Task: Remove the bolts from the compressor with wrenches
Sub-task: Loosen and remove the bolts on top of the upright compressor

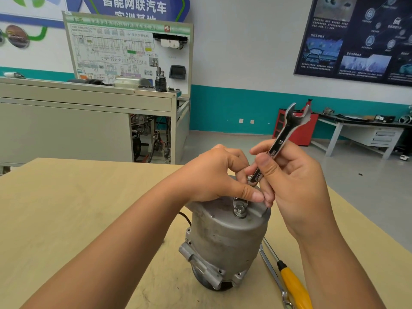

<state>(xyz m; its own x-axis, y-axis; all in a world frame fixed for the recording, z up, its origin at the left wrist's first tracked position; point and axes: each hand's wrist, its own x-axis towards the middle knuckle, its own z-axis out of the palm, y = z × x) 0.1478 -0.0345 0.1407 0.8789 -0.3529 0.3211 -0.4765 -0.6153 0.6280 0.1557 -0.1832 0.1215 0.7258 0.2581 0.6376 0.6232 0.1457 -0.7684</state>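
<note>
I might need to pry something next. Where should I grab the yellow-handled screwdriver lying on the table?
Grip the screwdriver by its thick yellow handle, coming from above on the right. Its thin shaft runs up beside the compressor, and a spare wrench lies close along its left side.

The wrench (280, 142) reads 12; the wall banner (133, 6) reads 智能网联汽车.

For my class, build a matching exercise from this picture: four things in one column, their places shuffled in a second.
1 wrench marked 12
2 bolt
3 yellow-handled screwdriver
4 red cabinet

A on top of the compressor
B on the floor at the back
C in the right hand
D lying on the table

Pairs: 1-C, 2-A, 3-D, 4-B
</note>
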